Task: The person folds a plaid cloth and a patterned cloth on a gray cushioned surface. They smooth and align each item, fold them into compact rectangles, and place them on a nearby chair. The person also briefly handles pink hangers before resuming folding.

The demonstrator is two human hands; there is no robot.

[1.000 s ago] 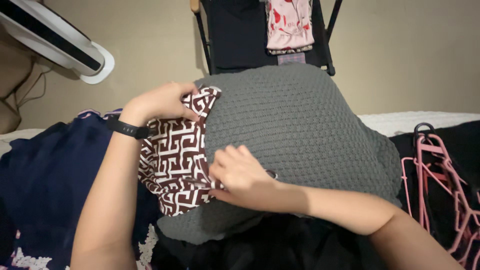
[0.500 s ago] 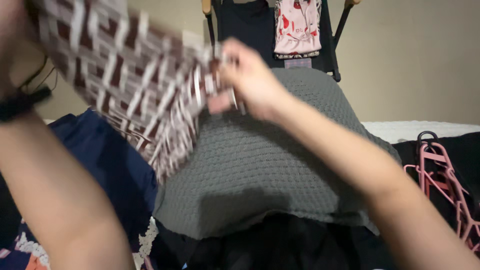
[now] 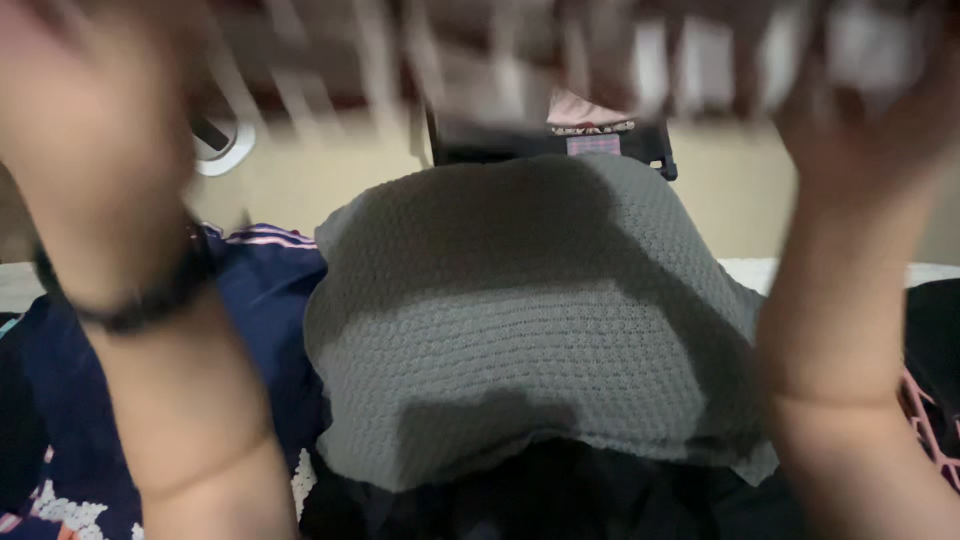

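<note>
Both hands are raised close to the camera and heavily blurred; the left hand (image 3: pixel 85 120) sits at the upper left, its wrist ringed by a thin black band (image 3: pixel 140 305), and the right hand (image 3: pixel 880 130) sits at the upper right, forearm dropping straight down the right edge. Between them, along the top of the view, stretches a brown-and-white patterned cloth (image 3: pixel 520 60); its long axis runs roughly level from left to right, one end toward each hand, and it hangs well above the pile below. The cloth reaches both hands, but the blur hides the fingers, so the grip of either hand cannot be told as spread or pinching.

Beneath the cloth lies a grey waffle-knit sweater (image 3: pixel 530 320), spread over the heap with its broad face up and a shadow crossing its upper part; a black garment (image 3: pixel 560 500) shows under its lower edge. To the left is a navy garment with pink stripes (image 3: pixel 265 270), touching the sweater's side; a pink plastic hanger (image 3: pixel 925 420) peeks out at the lower right, just beside the right forearm. Behind the sweater stands a black folding rack (image 3: pixel 550 140) against a beige wall (image 3: pixel 330 170), with a white round object (image 3: pixel 225 145) partly seen at the left.
</note>
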